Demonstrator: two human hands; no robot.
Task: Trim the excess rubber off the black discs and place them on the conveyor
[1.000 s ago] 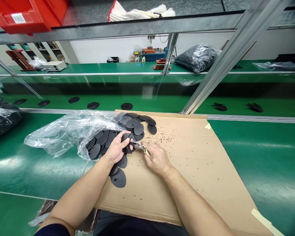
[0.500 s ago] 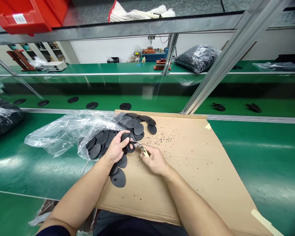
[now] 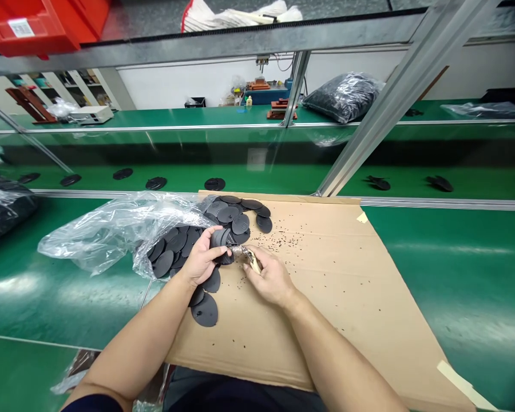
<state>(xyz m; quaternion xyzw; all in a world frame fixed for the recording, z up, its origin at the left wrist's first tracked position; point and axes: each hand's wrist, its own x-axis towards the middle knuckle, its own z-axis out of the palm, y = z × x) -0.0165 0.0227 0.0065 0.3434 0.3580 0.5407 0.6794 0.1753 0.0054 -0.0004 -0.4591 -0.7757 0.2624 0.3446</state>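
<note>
My left hand (image 3: 202, 260) is closed around a small stack of black plastic discs (image 3: 221, 239), held just above the cardboard sheet (image 3: 326, 297). My right hand (image 3: 271, 279) grips a small metal cutting tool (image 3: 248, 255) whose tip meets the edge of the held discs. A heap of the same black discs (image 3: 236, 217) spills from a clear plastic bag (image 3: 111, 232) right behind my hands. More discs (image 3: 205, 310) lie under my left wrist. Tiny black trimmings (image 3: 292, 243) dot the cardboard.
Single black discs (image 3: 214, 183) ride on the green conveyor belt (image 3: 261, 174) behind the cardboard. A slanted metal post (image 3: 369, 120) rises at the right. Bagged black parts sit at the far left (image 3: 4, 206) and on the rear bench (image 3: 345, 98). A red bin (image 3: 43, 23) hangs top left.
The view shifted slightly. My left hand turned the held discs a little against the tool; both hands stayed in the same place.
</note>
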